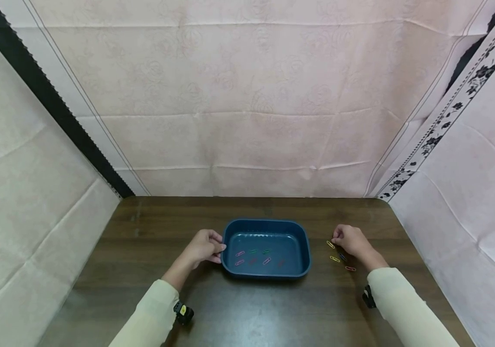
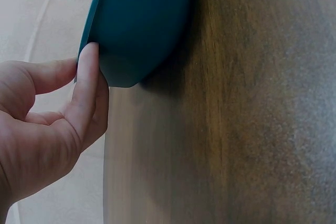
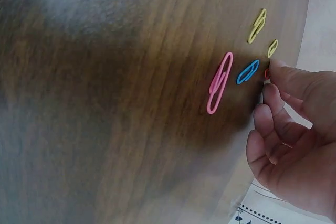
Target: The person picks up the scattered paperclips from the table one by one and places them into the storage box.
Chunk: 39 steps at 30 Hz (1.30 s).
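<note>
My left hand [image 1: 204, 248] pinches the left rim of a blue rectangular tray [image 1: 293, 248] between thumb and fingers. In the left wrist view the thumb lies on the inner side of the tray wall [image 2: 142, 24] or at its edge; which one is hard to tell. Pink, green and red paper clips lie spread inside the tray. At the right, my right hand [image 1: 353, 241] is down at the table, its thumb and index finger pinching a small red paper clip [image 3: 266, 73]. Beside it lie a blue paper clip [image 3: 248, 72], a pink paper clip [image 3: 220, 83] and two yellow paper clips [image 3: 257, 25].
The brown wooden table [image 1: 247, 308] carries the tray near its middle, with the loose clips to the tray's right. Pale cloth [image 1: 247, 96] hangs behind the table's far edge and at both sides. Each wrist wears a small dark device [image 1: 183, 312].
</note>
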Each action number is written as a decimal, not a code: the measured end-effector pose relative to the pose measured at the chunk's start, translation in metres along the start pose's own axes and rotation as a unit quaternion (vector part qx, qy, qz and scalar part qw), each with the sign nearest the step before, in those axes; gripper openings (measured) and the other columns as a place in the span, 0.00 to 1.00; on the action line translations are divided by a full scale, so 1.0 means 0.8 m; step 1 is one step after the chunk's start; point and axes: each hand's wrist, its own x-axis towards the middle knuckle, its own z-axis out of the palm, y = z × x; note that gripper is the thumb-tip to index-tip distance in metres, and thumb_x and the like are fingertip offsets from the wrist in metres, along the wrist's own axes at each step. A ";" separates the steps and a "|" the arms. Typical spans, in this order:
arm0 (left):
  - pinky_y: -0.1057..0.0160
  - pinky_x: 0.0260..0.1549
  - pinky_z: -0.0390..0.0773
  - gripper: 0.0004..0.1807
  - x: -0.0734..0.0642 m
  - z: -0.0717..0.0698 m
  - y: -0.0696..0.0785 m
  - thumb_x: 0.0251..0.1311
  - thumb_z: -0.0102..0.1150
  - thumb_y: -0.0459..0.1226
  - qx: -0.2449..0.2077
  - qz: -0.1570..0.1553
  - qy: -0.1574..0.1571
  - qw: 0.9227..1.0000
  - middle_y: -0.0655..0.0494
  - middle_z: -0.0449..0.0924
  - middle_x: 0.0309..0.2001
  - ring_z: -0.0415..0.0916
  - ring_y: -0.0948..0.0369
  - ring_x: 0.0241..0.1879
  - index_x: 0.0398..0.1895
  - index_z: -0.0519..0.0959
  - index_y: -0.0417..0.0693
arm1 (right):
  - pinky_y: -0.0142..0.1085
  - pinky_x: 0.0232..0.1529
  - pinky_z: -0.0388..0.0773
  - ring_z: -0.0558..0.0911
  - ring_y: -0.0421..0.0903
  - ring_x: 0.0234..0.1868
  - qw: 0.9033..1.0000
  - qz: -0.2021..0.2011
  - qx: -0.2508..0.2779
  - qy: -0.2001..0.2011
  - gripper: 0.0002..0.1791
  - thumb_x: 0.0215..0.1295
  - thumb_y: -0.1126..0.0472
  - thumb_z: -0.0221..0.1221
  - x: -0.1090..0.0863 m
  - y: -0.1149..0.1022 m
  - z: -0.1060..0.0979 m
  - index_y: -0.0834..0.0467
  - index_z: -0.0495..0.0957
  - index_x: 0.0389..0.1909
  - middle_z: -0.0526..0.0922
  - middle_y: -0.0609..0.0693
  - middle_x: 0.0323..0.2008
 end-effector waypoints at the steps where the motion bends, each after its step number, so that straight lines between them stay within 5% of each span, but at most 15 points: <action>1: 0.58 0.30 0.90 0.12 0.000 0.000 0.000 0.70 0.59 0.28 0.001 0.001 0.000 1.000 0.40 0.81 0.34 0.82 0.56 0.25 0.52 0.74 0.29 | 0.39 0.32 0.76 0.78 0.46 0.30 1.000 -0.001 -0.002 0.000 0.08 0.67 0.64 0.66 0.000 -0.001 0.000 0.58 0.76 0.30 0.81 0.51 0.28; 15: 0.58 0.29 0.90 0.12 -0.005 0.002 0.004 0.71 0.60 0.28 0.001 0.004 -0.004 1.000 0.39 0.81 0.35 0.81 0.57 0.25 0.52 0.75 0.30 | 0.37 0.31 0.73 0.76 0.45 0.30 1.000 -0.006 0.003 0.000 0.08 0.69 0.66 0.63 -0.001 -0.002 0.002 0.56 0.77 0.30 0.78 0.49 0.27; 39: 0.58 0.29 0.90 0.12 -0.002 0.001 0.003 0.70 0.60 0.28 0.002 -0.001 0.002 1.000 0.38 0.82 0.36 0.81 0.57 0.24 0.52 0.74 0.29 | 0.33 0.34 0.78 0.77 0.40 0.32 0.990 -0.129 0.033 0.038 0.07 0.69 0.67 0.65 0.000 -0.040 -0.032 0.53 0.79 0.33 0.80 0.44 0.29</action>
